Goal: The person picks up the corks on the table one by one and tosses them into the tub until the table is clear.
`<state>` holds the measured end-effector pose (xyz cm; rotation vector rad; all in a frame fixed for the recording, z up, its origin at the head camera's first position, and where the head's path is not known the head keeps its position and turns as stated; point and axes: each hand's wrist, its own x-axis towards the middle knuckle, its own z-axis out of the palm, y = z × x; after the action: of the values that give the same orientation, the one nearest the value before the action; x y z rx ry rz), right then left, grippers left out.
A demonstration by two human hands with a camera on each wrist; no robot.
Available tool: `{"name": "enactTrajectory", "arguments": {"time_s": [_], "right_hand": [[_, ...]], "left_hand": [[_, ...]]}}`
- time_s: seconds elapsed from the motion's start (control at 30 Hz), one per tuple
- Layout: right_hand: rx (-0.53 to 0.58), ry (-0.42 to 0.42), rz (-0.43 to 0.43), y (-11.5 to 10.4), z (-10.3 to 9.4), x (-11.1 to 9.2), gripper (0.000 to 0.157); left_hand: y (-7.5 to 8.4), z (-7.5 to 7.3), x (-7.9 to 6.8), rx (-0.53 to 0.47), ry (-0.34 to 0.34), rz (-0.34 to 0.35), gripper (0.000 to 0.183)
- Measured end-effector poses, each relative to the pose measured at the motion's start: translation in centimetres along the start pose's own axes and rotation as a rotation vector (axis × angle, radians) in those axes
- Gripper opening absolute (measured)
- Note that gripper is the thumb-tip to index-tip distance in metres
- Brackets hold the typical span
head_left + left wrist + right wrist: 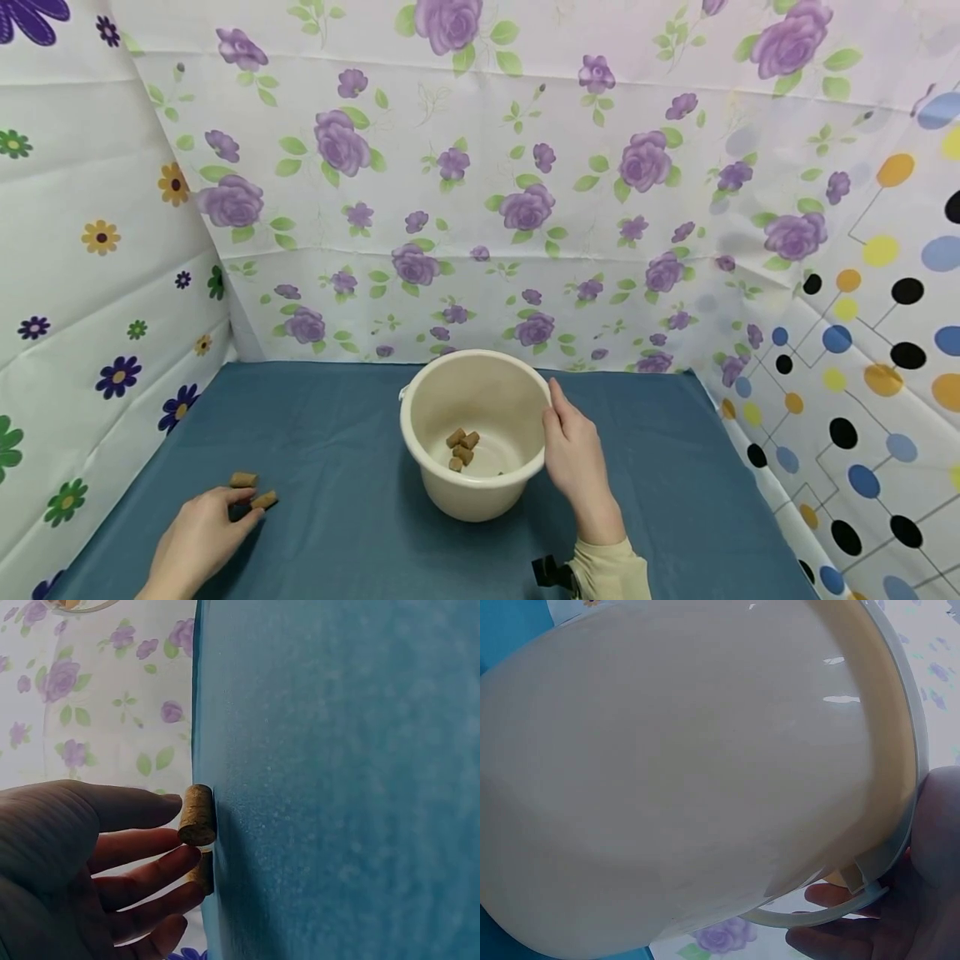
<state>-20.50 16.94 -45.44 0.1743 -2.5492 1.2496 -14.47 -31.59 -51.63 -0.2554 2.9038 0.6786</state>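
Observation:
A cream plastic bucket (472,496) is at the middle of the blue cloth, its mouth facing up and towards me. My right hand (577,454) grips its right rim; in the right wrist view, fingers reach behind the rim by the bucket's handle (802,919). Several corks (462,454) lie on the bucket's floor. To the left, my left hand (197,537) reaches low over the cloth, with thumb and index fingertips right at a cork (197,815) and the fingers loosely extended. A second cork (243,479) lies just beyond it.
Blue cloth (330,433) covers the table. Patterned sheets hang around it: a purple-flowered back sheet (450,208), a flowered left sheet (67,292) and a dotted right sheet (885,375). A black strap (553,573) sits by the right sleeve.

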Motion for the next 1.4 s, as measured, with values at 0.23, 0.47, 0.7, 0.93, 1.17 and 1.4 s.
{"name": "enactTrajectory", "arguments": {"time_s": [0.23, 0.47, 0.7, 0.93, 1.17, 1.4], "right_hand": [[-0.004, 0.005, -0.005, 0.06, 0.07, 0.03, 0.050], [0.002, -0.001, 0.002, -0.08, 0.00, 0.11, 0.051], [0.001, -0.003, 0.001, -0.08, 0.00, -0.01, 0.051], [0.005, 0.002, -0.004, -0.10, -0.01, -0.02, 0.051], [0.004, 0.005, -0.005, -0.06, -0.02, 0.03, 0.050], [0.009, 0.005, -0.010, 0.03, 0.00, 0.02, 0.050]], "left_hand": [[-0.07, 0.22, 0.31, 0.005, -0.011, -0.018, 0.043], [-0.09, 0.31, 0.29, -0.009, -0.023, 0.000, 0.043], [-0.20, 0.44, 0.23, -0.009, -0.055, 0.003, 0.043], [-0.20, 0.48, 0.32, -0.006, -0.062, -0.011, 0.039], [0.03, 0.31, 0.02, -0.005, -0.058, -0.019, 0.037], [0.07, 0.09, -0.17, -0.010, -0.060, -0.015, 0.036]]}}
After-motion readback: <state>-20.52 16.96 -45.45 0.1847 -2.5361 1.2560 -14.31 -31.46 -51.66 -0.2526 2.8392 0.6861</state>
